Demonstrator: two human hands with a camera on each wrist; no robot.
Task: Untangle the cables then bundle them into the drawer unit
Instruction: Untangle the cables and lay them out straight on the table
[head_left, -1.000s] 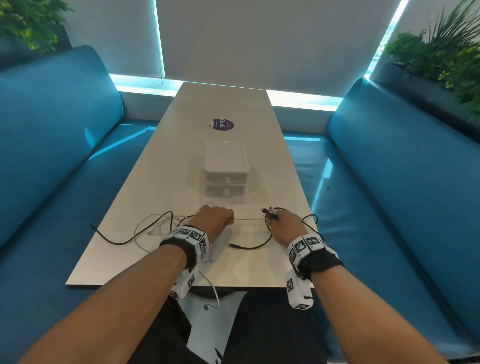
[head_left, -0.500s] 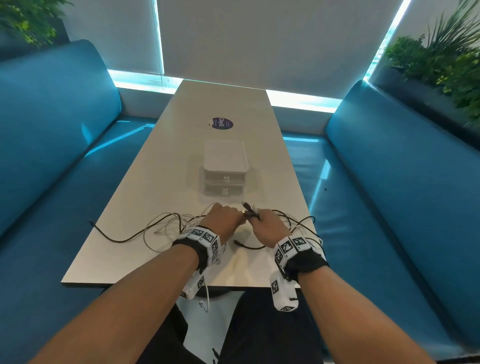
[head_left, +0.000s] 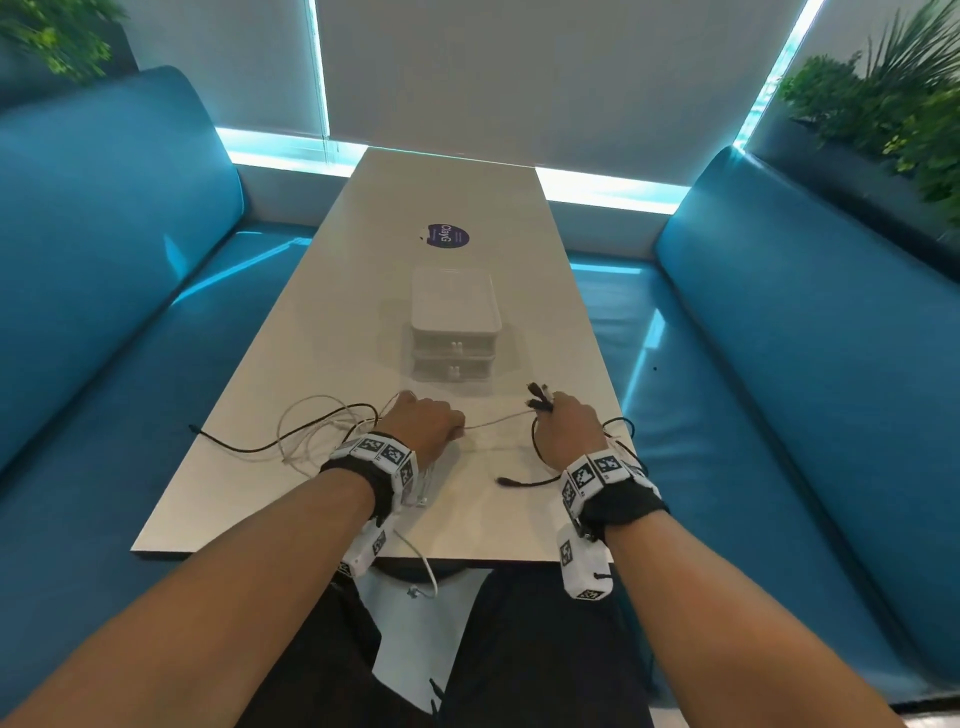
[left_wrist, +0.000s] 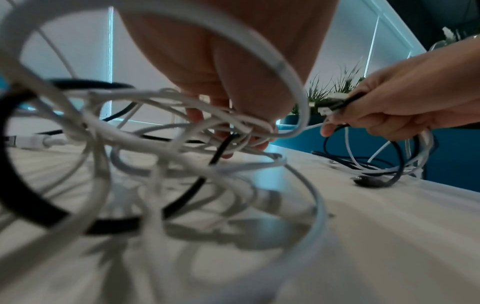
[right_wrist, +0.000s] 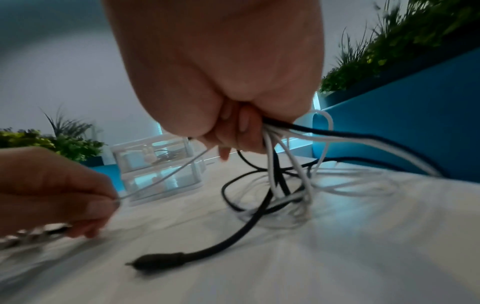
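On the near left of the bench (head_left: 332, 291) lies a loose tangle (head_left: 311, 431) of white and black cables, its long axis running left to right; one black cable end (head_left: 193, 428) points left toward the bench edge. A white lead (head_left: 423, 566) hangs off the near edge. The left hand (head_left: 423, 423) rests on the right end of the tangle, its grip closed: the fingers (left_wrist: 255, 142) curl round several white strands and a black one. From it a thin white cable (head_left: 493, 422) runs taut rightward and slightly up to the right hand (head_left: 569, 428). That hand's grip is closed too, holding a bunch of cables (right_wrist: 275, 164) whose loops droop to the bench beneath it; the plugs (head_left: 537, 397) stick out of the fist, pointing far and left. A black plug (head_left: 506, 482) lies on the bench near the right wrist, pointing left. The drawer unit (head_left: 456, 322) stands in the middle of the bench, beyond both hands and apart from them, its two drawers shut, their knobs facing the person. A round sticker (head_left: 445, 236) lies farther off.
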